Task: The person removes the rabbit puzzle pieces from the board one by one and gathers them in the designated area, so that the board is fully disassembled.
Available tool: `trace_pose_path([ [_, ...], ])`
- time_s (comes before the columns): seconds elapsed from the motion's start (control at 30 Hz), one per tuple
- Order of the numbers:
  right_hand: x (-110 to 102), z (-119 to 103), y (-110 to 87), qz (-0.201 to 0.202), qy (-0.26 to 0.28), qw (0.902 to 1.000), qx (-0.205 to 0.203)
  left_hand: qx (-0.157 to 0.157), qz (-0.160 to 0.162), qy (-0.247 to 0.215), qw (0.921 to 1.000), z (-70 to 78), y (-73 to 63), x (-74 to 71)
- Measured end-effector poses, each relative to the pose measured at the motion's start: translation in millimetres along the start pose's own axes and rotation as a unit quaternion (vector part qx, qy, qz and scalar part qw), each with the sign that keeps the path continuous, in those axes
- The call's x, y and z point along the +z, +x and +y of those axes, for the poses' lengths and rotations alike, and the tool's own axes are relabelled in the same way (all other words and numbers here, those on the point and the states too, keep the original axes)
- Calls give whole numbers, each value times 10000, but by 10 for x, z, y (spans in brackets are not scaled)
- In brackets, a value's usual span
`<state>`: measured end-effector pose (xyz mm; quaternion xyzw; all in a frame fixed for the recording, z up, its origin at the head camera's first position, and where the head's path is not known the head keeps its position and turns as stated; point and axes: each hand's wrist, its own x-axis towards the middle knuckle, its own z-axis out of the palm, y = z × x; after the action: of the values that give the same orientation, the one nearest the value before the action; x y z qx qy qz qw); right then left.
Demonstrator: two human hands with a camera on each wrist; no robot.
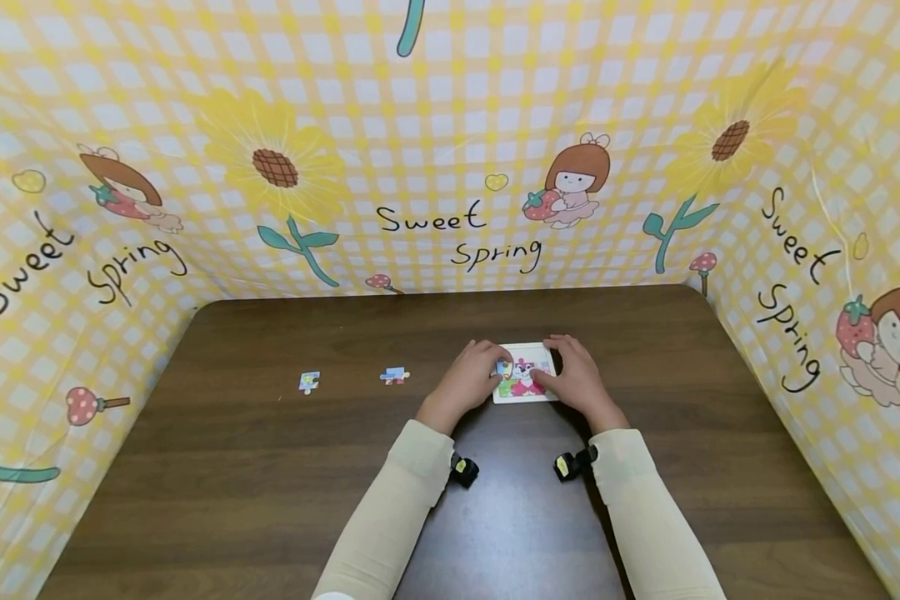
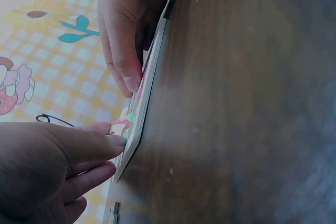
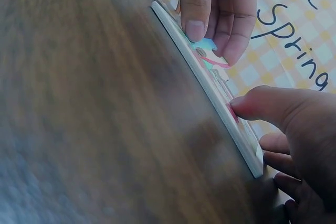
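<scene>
A white-framed jigsaw puzzle board with a pink-and-white cartoon animal lies on the table between both hands. At its left side my left hand pinches a jigsaw piece between thumb and fingers. That piece is tilted, close over the board's left part. My right hand holds the board's right side, thumb pressing on the picture and the other fingers along the right edge. In the left wrist view the left thumb covers some of the piece.
Two loose jigsaw pieces lie on the brown wooden table to the left: one piece nearer the board, another piece farther out. A yellow checked cloth with printed flowers and lettering stands around the table's back and sides.
</scene>
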<state>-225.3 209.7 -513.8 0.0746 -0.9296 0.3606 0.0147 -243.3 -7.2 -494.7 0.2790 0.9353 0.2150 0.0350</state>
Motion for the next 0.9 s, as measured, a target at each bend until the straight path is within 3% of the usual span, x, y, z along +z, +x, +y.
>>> trace_pose_path([
  [0.9,5,4,-8,-8,-155,9999,0,-146,-37,-286,9995,2,-20,-16],
])
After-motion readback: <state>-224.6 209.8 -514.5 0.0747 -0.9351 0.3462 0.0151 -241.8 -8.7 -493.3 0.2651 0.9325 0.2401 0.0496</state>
